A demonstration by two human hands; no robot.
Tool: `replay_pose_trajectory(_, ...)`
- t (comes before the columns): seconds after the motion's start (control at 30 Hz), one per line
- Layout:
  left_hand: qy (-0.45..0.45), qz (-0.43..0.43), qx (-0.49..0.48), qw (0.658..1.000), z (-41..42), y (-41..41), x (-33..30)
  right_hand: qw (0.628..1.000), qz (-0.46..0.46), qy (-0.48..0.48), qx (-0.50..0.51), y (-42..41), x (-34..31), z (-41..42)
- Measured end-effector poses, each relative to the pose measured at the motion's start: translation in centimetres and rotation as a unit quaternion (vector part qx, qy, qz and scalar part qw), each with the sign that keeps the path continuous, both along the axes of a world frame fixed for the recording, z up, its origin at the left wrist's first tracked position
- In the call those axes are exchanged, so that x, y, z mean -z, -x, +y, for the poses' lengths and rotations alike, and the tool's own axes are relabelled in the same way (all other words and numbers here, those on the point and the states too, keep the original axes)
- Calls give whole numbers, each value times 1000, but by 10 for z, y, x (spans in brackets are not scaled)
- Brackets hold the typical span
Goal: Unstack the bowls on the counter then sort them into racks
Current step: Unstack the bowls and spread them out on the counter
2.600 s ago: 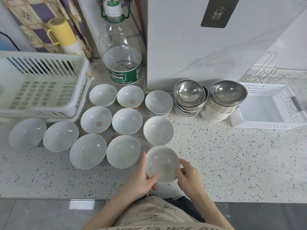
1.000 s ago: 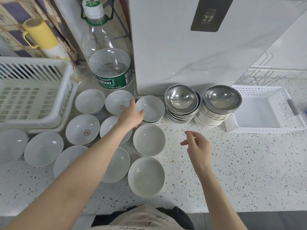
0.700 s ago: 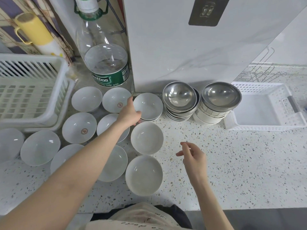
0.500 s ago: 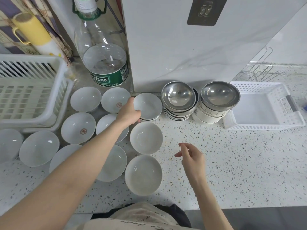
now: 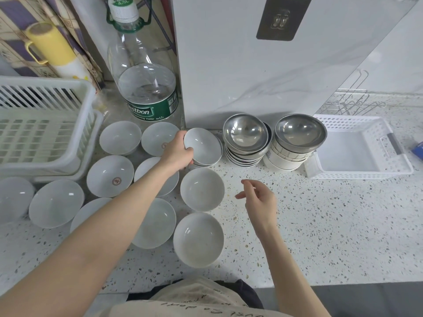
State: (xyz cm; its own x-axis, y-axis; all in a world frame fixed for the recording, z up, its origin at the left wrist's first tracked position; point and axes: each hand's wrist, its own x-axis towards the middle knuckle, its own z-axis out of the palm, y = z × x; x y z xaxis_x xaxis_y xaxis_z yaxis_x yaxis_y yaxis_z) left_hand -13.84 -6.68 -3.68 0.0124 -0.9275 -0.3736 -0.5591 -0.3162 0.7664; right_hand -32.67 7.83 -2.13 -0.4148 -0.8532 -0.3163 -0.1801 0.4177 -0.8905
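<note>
Left hand (image 5: 177, 154) grips top white bowl (image 5: 203, 148), tilted on its short stack. Right hand (image 5: 261, 199) hovers over counter (image 5: 320, 213), fingers loosely curled, holding nothing

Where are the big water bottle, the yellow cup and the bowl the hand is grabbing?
Water bottle (image 5: 146, 88): head view, on its clear middle.
Yellow cup (image 5: 49, 45): head view, on its side.
Grabbed bowl (image 5: 204, 146): head view, on its white inside, right of the left hand (image 5: 177, 154).

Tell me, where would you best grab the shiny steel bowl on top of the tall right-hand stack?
Probably by the rim of the steel bowl, fingers coming from its front-right side: thumb inside, fingers under the lip. The lip overhangs the white bowls beneath, and the other steel stack crowds its left.
</note>
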Motion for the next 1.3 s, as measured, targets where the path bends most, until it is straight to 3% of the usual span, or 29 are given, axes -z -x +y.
replay_pose_trajectory(0.23,20,28,-29,999,8,-7,-15,998,44,50,4,11,-14,-12)
replay_pose_trajectory(0.43,11,144,-105,984,31,-24,-29,994,82,70,2,13,-31,-34)
replay_pose_trajectory(0.47,11,168,-125,978,38,-27,-30,997,56,58,15,11,-32,-37)
replay_pose_trajectory(0.53,8,204,-157,966,52,-34,-31,995,-83,1,58,6,-35,-44)
replay_pose_trajectory(0.63,-3,240,-191,952,76,-43,-31,946,-296,-108,80,-7,-39,-54)
replay_pose_trajectory(0.77,-1,274,-215,937,105,-50,-30,875,-439,-179,100,-24,-41,-75)
replay_pose_trajectory(0.97,9,293,-247,923,135,-56,-24,827,-512,-155,171,-37,-40,-99)
replay_pose_trajectory(1.3,26,315,-257,914,156,-62,-20,832,-509,-113,192,-39,-42,-105)
